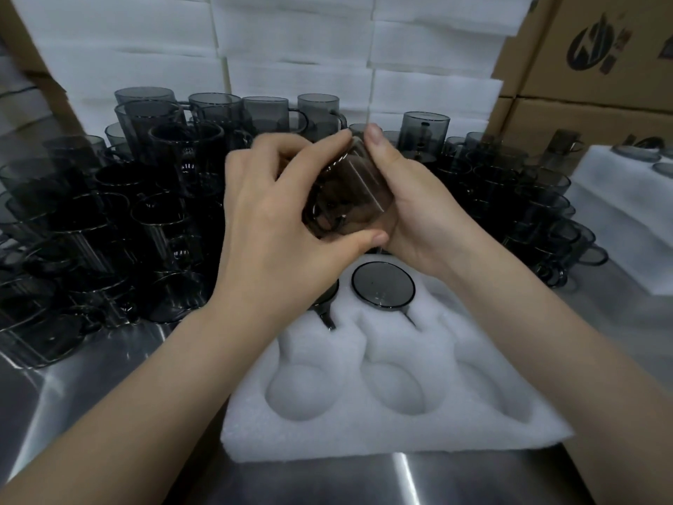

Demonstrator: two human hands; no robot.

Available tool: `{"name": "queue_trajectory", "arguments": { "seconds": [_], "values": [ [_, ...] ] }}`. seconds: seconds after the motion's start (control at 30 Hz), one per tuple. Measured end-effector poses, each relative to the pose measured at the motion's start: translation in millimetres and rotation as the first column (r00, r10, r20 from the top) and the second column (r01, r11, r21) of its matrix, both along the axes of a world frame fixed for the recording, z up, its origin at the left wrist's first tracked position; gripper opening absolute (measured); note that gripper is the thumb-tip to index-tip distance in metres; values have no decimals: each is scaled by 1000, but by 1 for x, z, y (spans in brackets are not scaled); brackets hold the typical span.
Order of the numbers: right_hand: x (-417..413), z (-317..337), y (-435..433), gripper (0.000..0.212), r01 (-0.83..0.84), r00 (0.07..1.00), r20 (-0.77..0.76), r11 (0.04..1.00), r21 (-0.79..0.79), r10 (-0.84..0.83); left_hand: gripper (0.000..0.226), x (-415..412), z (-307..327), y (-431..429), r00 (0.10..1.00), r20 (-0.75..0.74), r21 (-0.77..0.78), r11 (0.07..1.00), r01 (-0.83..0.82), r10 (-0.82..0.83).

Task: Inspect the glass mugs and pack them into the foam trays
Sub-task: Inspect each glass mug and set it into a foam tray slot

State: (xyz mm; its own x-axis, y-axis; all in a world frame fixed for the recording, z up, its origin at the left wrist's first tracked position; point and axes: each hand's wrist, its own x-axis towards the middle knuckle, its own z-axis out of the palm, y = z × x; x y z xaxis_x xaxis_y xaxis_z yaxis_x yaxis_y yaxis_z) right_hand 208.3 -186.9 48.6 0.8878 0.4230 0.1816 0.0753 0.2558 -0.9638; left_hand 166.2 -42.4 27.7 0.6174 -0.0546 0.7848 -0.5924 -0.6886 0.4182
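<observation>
Hands, left and right, grip smoky mug above foam tray.

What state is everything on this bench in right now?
Smoky glass mug: held tilted between both hands.
Left hand: grips the mug.
Right hand: grips the mug.
Foam tray: two back pockets filled, front three empty.
Unpacked mugs: stacked upright on the steel table.

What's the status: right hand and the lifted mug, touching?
Touching. Head view shows the right hand cupping the lifted mug, one fingertip pressed against its glass wall; the left hand grips it too.
</observation>
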Motion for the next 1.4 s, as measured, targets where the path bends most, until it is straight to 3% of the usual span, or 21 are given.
{"name": "queue_trajectory", "arguments": {
  "seconds": [0.1,0.2,0.6,0.73,0.8,0.87,1.03,1.2,1.4],
  "values": [
    [1,-2,-1,42,97,993,76,995,-9,-96,81,0,-1,-1,1000,-28,19,1000,14,-13],
    [5,-4,-1,42,102,989,108,995,-23,-99,68,0,-2,1,1000,13,0,1000,11,-11],
    [6,2,-7,31,175,985,-6,984,35,-175,63,-4,1,-1,988,131,80,994,70,-80],
    [5,5,-7,38,-90,984,-142,986,144,111,65,-3,-1,0,970,88,-51,971,232,-227],
    [4,4,-9,49,-253,943,-188,958,138,276,70,-3,-1,0,961,63,-106,956,275,-270],
    [3,4,-11,53,-317,918,-214,942,113,335,75,0,-3,0,957,30,-97,952,291,-290],
    [1,1,-5,25,-145,985,-91,989,22,146,95,4,-3,-1,965,-137,-39,975,220,-224],
    [3,-1,-1,26,-52,997,-46,998,26,53,89,5,-3,-1,969,-107,-35,975,220,-223],
    [3,1,2,24,-9,993,-116,988,157,27,81,4,-1,-3,954,-48,58,952,300,-297]
  ]
}}
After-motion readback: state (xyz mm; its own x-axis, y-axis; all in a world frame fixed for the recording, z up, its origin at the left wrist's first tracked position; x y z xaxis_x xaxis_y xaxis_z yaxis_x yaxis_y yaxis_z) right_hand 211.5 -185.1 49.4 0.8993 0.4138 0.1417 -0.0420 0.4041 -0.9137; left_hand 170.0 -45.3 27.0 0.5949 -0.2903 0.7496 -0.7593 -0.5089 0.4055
